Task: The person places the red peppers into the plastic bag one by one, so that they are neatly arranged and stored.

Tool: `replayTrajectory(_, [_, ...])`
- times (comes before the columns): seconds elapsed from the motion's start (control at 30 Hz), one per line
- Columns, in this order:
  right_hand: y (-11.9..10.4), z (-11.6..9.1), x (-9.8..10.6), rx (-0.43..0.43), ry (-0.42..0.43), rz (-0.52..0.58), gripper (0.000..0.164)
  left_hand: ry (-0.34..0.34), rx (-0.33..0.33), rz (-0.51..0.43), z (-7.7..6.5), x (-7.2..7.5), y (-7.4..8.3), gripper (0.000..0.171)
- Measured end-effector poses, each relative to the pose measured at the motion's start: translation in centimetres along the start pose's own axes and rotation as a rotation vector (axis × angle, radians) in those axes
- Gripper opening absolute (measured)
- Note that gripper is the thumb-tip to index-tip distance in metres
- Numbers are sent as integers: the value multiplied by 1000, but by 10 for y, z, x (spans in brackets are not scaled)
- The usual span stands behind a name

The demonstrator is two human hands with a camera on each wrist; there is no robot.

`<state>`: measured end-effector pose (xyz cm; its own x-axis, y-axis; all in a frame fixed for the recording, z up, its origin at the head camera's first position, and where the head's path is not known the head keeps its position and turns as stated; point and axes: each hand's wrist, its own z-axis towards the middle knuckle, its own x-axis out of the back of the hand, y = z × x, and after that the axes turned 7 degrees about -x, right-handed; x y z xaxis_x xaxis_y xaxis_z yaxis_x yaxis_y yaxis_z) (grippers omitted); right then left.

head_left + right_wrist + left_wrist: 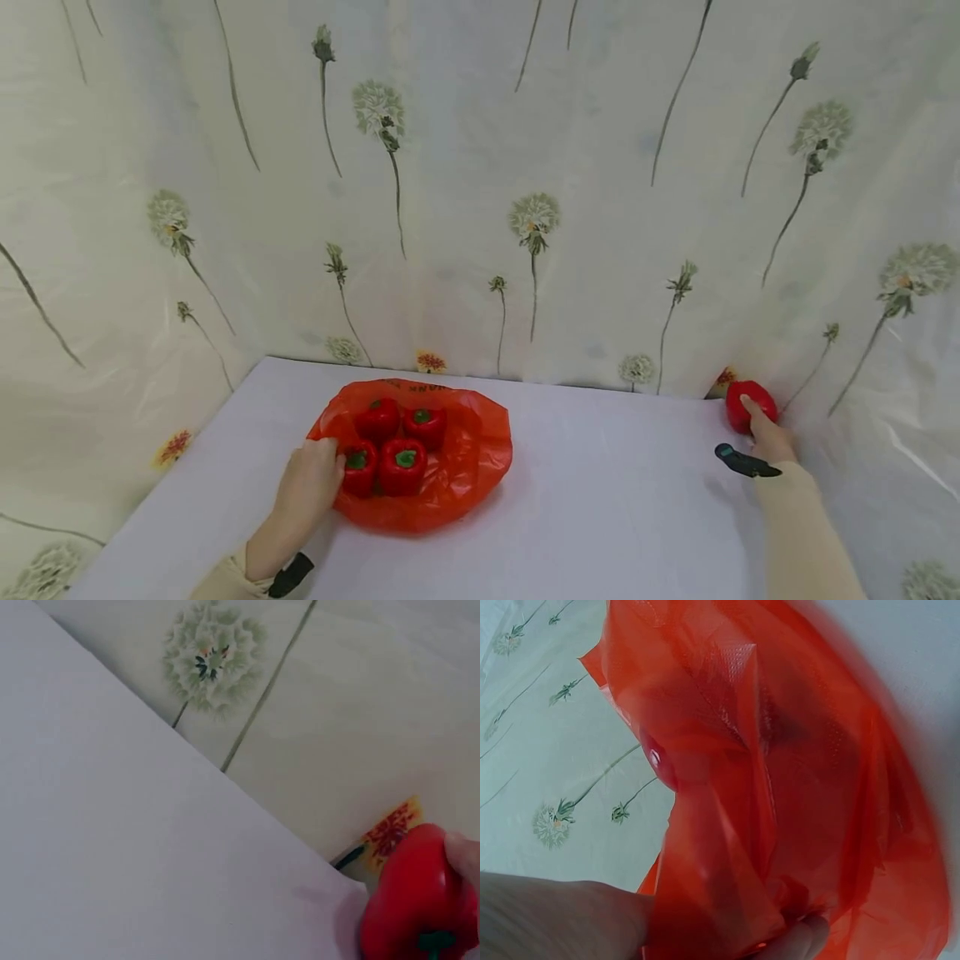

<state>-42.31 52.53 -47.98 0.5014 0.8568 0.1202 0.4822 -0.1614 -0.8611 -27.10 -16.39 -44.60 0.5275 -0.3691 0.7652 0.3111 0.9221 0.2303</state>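
Observation:
An orange-red plastic bag lies spread on the white table, its mouth facing up. Several red bell peppers with green stems sit inside it. My left hand grips the bag's left edge; in the left wrist view the crumpled plastic is bunched between thumb and fingers. At the table's far right corner my right hand holds another red bell pepper. In the right wrist view this bell pepper shows its green stem low down, with a fingertip on its side.
A white table carries everything. Behind it and along both sides hangs a pale curtain printed with dandelions, close to the table's back edge. Dark straps go round both wrists.

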Motion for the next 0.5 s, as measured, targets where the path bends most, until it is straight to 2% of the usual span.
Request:
replayTrajectory(0.17, [6,2,-6,34,29,-8,136,-26,28,-20,0,1,0,22])
replayTrajectory(0.33, [9,-2,-13,70,18,22,127,-41,24,-38,1,2,1,23])
replayTrajectory(0.5, [14,-7,-15,145,-10,-79,119,-34,14,-39,0,4,3,22])
